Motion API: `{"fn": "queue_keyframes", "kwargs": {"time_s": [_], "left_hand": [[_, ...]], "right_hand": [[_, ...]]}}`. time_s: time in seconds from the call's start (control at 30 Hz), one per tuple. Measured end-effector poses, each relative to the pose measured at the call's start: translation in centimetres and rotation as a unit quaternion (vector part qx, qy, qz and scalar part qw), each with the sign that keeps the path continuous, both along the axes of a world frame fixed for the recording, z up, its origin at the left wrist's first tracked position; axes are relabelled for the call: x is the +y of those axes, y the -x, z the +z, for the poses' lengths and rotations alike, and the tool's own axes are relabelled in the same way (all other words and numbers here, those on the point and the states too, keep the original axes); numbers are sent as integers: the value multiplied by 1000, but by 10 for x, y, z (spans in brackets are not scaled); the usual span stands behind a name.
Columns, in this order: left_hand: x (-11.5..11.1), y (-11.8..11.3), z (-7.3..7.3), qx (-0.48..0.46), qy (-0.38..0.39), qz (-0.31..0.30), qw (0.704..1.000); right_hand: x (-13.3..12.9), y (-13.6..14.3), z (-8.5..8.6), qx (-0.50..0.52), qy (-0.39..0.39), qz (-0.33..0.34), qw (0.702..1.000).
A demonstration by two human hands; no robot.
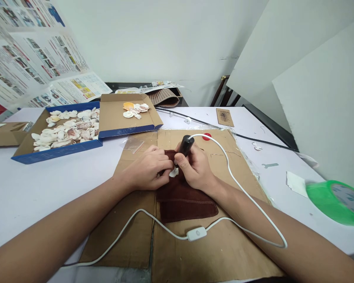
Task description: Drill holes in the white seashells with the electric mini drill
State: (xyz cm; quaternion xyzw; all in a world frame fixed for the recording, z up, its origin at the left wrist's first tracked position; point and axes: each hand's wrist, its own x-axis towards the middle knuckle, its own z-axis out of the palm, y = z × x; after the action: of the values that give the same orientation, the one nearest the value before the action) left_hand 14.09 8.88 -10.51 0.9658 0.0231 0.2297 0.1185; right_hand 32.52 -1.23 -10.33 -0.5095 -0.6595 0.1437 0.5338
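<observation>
My right hand is closed around a black corded mini drill, its tip pointing down. Beneath the tip lies a small white seashell, partly covered by fingers. My left hand is closed, with thumb and fingertips pinching at the shell's left edge. Both hands work over a dark brown cloth or leather piece, which lies folded on flattened cardboard. From the drill's top a white cord loops over my right forearm to an inline switch.
At left stands a blue box of white shells; several more lie on its open lid. Green tape, a small wrench, a red cap and a scorched board are to the right. A black cable crosses behind.
</observation>
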Motion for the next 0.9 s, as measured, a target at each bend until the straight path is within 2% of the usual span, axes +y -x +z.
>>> {"fn": "queue_keyframes", "kwargs": {"time_s": [0.9], "left_hand": [[0, -1, -2, -6, 1, -6, 1000]], "right_hand": [[2, -1, -1, -8, -10, -3, 1000]]}}
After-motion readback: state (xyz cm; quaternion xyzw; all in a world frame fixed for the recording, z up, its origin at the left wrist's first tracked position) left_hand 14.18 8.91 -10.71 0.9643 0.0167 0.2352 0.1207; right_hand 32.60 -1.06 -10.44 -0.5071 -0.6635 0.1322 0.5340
